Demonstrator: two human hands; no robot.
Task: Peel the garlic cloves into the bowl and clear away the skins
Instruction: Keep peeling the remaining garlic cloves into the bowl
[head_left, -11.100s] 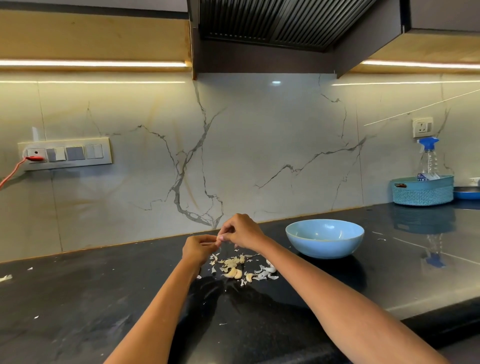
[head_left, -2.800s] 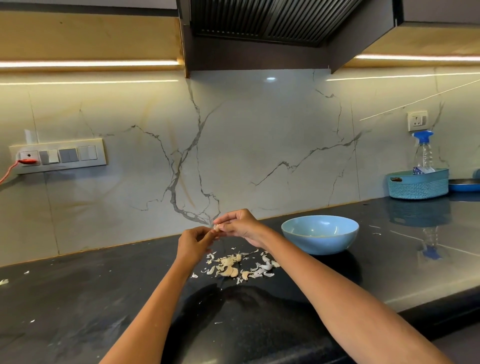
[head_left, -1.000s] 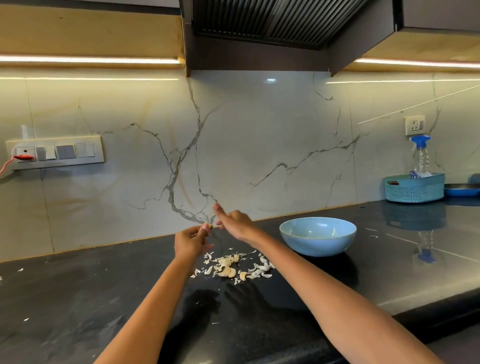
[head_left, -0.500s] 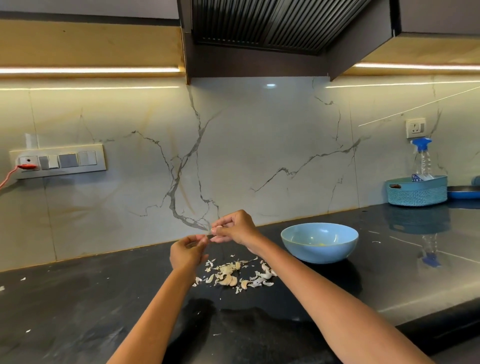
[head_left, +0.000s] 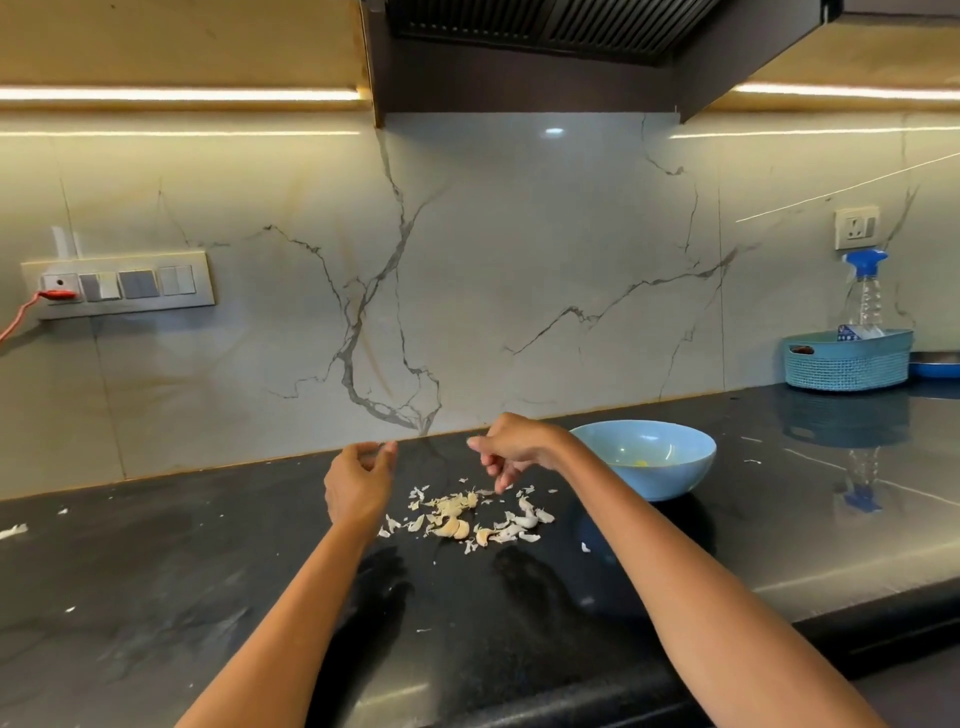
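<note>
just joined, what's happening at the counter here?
A person is peeling garlic at a black countertop. Both hands are raised apart above a small pile of cloves and skins. The left hand has its fingertips pinched together, though what it holds is too small to tell. The right hand hangs with loose fingers over the pile. A blue bowl stands to the right with something small and yellow inside. Skins are not yet cleared.

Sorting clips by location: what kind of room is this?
Most likely a home kitchen: a black stone countertop, a range hood overhead, and a marble-look backsplash with a switch panel.
</note>
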